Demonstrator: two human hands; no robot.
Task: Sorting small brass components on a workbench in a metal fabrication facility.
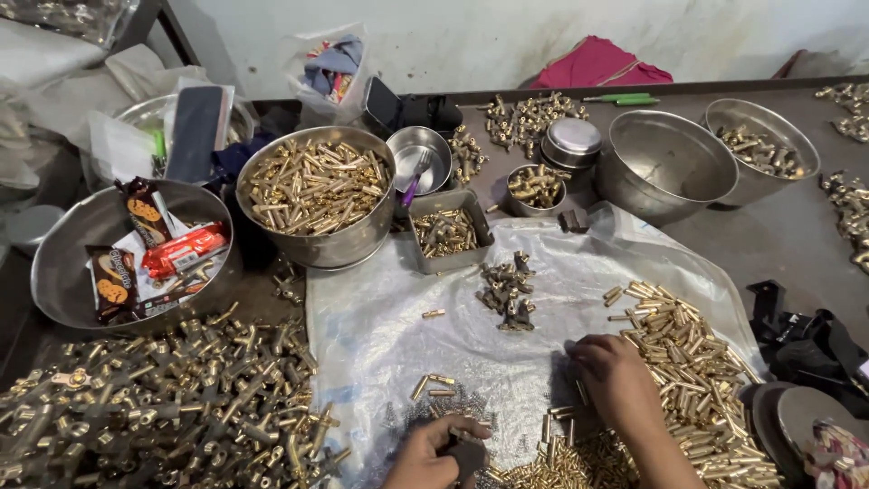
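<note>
Left hand [433, 453] fingers curl shut around a small dark part just above the springs [453, 403]. Right hand [615, 376] lies palm-down, fingers bent onto brass tubes [688, 362] spread over the plastic sheet [380, 317] on the bench [778, 235].

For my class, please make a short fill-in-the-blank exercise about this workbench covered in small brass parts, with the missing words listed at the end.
1. The right hand rests on a pile of ____-coloured tubes.
2. The parts lie on a clear ____ sheet.
3. The snack packets lie in a round metal ____.
4. The left hand is nearest a heap of small dark ____.

Missing words: brass; plastic; bowl; springs
</note>
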